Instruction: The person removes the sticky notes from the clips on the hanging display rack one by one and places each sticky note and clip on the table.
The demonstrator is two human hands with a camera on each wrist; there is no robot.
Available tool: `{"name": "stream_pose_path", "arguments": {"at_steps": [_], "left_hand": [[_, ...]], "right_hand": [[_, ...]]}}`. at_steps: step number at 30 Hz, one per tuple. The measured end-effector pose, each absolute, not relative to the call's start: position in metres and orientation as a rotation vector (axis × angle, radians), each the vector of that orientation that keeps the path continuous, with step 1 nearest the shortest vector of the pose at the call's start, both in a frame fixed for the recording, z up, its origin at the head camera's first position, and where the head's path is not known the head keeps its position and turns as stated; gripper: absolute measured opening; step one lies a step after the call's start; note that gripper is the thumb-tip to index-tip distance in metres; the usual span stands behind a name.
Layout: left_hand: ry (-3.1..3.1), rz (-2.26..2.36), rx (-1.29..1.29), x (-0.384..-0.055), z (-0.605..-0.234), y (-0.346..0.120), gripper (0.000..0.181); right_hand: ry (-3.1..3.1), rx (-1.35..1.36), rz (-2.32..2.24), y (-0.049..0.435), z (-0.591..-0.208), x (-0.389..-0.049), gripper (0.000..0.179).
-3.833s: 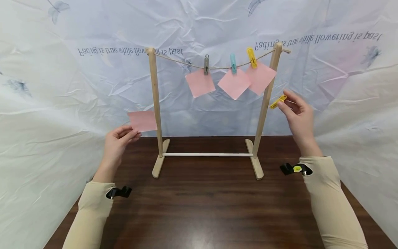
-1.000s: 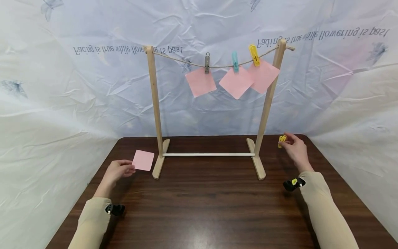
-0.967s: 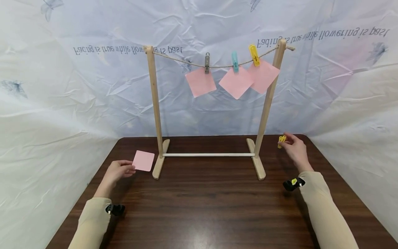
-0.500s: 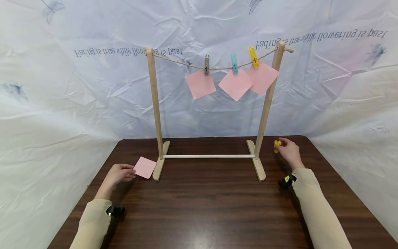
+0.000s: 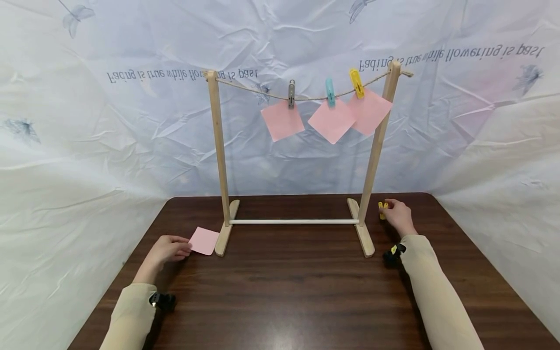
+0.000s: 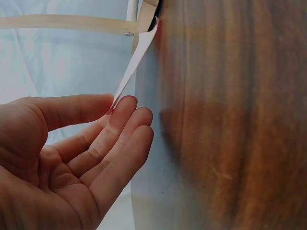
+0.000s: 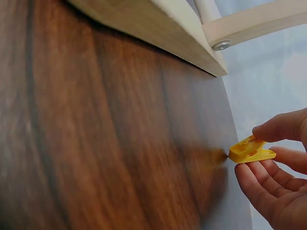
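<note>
At the left of the head view, my left hand (image 5: pixel 167 250) pinches a square pink paper note (image 5: pixel 204 241) between thumb and fingertips. The note lies low over the table, its far edge right at the rack's left foot. In the left wrist view the note (image 6: pixel 134 60) shows nearly edge-on, slightly bent. On the other side, my right hand (image 5: pixel 399 215) holds a yellow clothespin (image 5: pixel 383 211) just outside the rack's right foot. The right wrist view shows thumb and fingers on the handles of the clothespin (image 7: pixel 249 151), its tip close to the tabletop.
A wooden rack (image 5: pixel 221 155) stands at the back of the brown table (image 5: pixel 288 282). From its twine (image 5: pixel 253 91) hang three pink notes, under a grey clothespin (image 5: pixel 291 94), a blue clothespin (image 5: pixel 330 92) and a yellow one (image 5: pixel 356 83). A printed white cloth (image 5: pixel 280 170) hangs behind.
Both hands have come down from beside the rack's posts to near the tabletop, still holding note and clothespin. Lately the right hand has moved left towards the rack's foot; the left has sunk slightly.
</note>
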State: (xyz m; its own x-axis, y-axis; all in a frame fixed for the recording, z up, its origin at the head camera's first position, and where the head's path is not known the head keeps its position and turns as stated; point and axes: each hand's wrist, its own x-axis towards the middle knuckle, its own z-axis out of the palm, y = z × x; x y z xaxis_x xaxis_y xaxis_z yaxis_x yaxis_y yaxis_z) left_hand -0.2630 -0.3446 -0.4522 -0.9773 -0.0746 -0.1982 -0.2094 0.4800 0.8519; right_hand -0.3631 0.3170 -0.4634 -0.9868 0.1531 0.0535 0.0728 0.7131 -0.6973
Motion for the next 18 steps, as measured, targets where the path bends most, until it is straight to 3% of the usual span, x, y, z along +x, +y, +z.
{"name": "stream_pose_path", "arguments": {"at_steps": [18], "left_hand": [[2.583, 1.473, -0.252, -0.263, -0.453, -0.344, 0.035]], "right_hand": [[-2.802, -0.244, 1.139, 0.308, -0.474, -0.373, 0.052]]}}
